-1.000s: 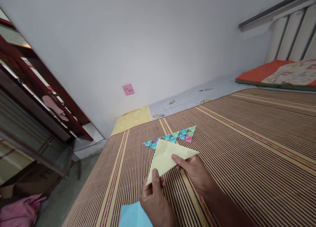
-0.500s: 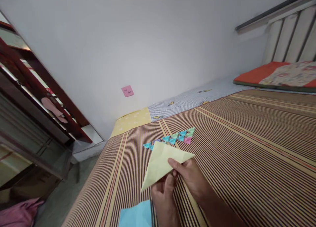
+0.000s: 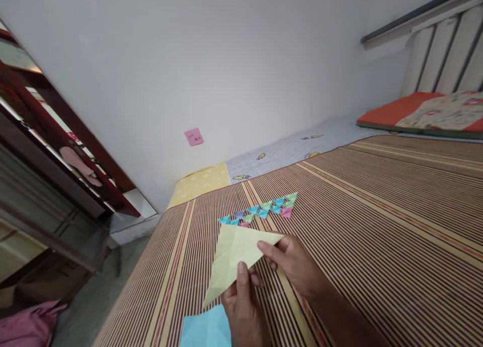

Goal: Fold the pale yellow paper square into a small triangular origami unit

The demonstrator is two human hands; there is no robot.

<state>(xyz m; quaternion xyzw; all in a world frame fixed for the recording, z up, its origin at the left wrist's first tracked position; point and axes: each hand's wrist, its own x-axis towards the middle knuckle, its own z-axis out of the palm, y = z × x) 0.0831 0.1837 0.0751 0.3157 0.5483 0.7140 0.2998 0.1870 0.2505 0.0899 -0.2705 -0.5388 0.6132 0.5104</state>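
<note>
A pale yellow sheet of paper, folded into a triangle, is held above the striped mat. My left hand grips its long lower edge, thumb on top and fingers underneath. Near the right corner, my right hand pinches the same paper between thumb and fingers. Beyond the triangle lie several small folded paper triangles in blue, green, purple and pink, set in rows; the yellow paper hides part of the nearer ones. Blue paper rests beside my left wrist, partly cut off by the frame's bottom.
The striped mat covers the bed up to the white wall, which bears a pink note. An orange and floral cushion lies at the far right, by a radiator. Pink cloth is low on the left.
The yellow triangle has shifted left and toward me, uncovering more small triangles. My left thumb has moved onto its upper face, and my right hand now sits nearer the right corner.
</note>
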